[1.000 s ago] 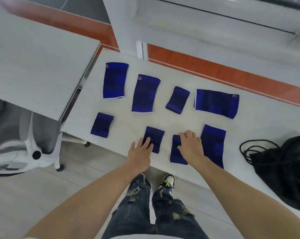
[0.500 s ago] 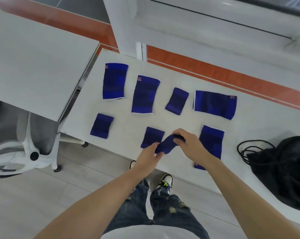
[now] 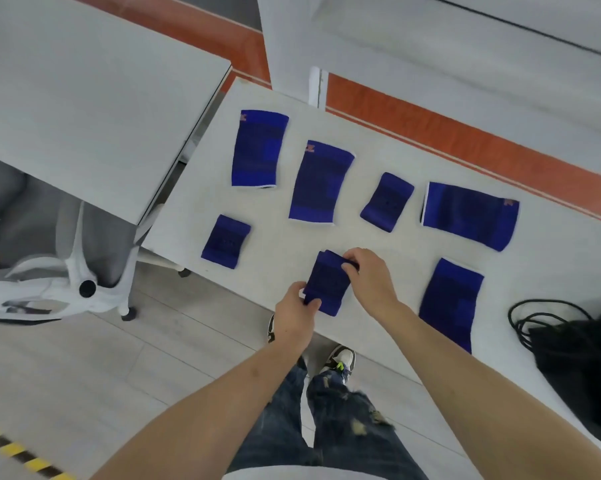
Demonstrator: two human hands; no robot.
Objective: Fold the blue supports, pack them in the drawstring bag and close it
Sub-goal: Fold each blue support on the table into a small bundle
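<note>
Pinching a small blue support (image 3: 328,285) at two ends, both hands work near the front edge of the white bench (image 3: 378,244): the left hand (image 3: 294,315) holds its near corner with thumb and fingers (image 3: 311,304) curled onto the cloth, and the right hand (image 3: 371,277) grips its far end, fingers (image 3: 350,266) bent over the top edge. The support seems to lie on or just above another small one, though the two cannot be told apart. Just left of the left fingers lies a small support (image 3: 226,241) flat on the bench. Beyond the right fingers sit another small support (image 3: 387,201), tilted, and two long supports (image 3: 321,181) (image 3: 259,148) further left, each with an orange mark at its far corner. Beyond and to the right of the right fingers lies a wide support (image 3: 470,214); nearer and to the right lies a long one (image 3: 451,303) reaching the bench edge. Well to the right of both hands, the black bag (image 3: 583,362) slumps on the bench with its cord (image 3: 527,318) looped beside it. Left of the left hand stand a second grey table (image 3: 84,98) and a white chair (image 3: 50,271).
</note>
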